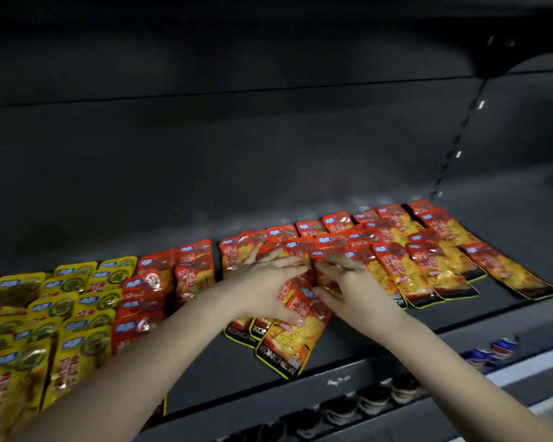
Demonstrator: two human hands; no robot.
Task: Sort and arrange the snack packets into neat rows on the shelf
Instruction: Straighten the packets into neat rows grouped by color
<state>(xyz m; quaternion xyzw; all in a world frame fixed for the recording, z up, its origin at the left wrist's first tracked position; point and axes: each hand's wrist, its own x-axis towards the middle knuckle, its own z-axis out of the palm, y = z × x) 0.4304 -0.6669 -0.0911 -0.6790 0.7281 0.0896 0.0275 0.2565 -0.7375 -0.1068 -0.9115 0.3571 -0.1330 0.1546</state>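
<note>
A person's left hand and right hand press with straight fingers, gripping nothing, on jumbled red packets mid-shelf, where a shove could slide the front packet off the shelf edge.

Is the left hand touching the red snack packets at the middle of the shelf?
Touching. The head view shows the left hand lying on the red snack packets, its fingers flat over them.
</note>
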